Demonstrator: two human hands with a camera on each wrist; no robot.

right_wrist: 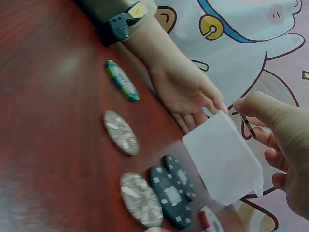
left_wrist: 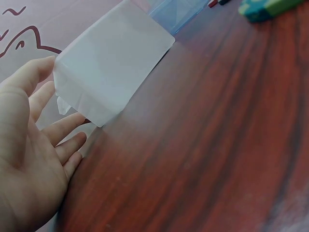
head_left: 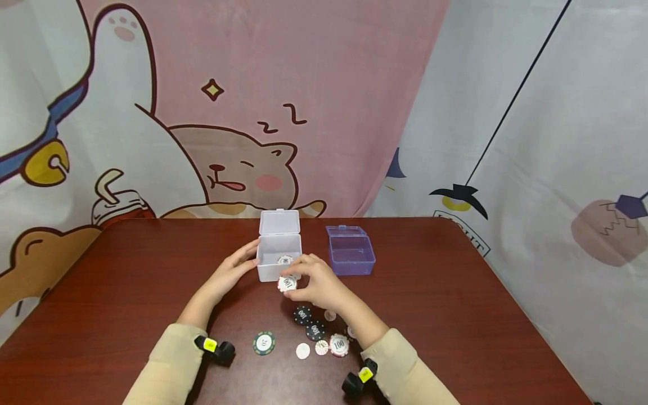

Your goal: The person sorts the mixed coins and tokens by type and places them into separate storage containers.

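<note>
In the head view a small white plastic box (head_left: 268,272) stands with its lid raised and a white poker chip (head_left: 285,260) inside. My left hand (head_left: 230,275) touches the box's left side, its fingers fairly straight in the left wrist view. Over the box's front edge, my right hand (head_left: 319,284) pinches another white poker chip (head_left: 287,283), marked 100, between thumb and fingertips. The right wrist view catches that held chip (right_wrist: 247,126) edge-on. Below the right hand lie two black chips (head_left: 315,330), partly overlapping.
A purple see-through box (head_left: 351,269) with its lid up stands right of the white box. Nearer me lie a green-rimmed chip (head_left: 264,342), a white 100 chip (head_left: 339,345) and several small silvery coins (head_left: 302,351). A patterned cloth (head_left: 354,112) hangs behind the table.
</note>
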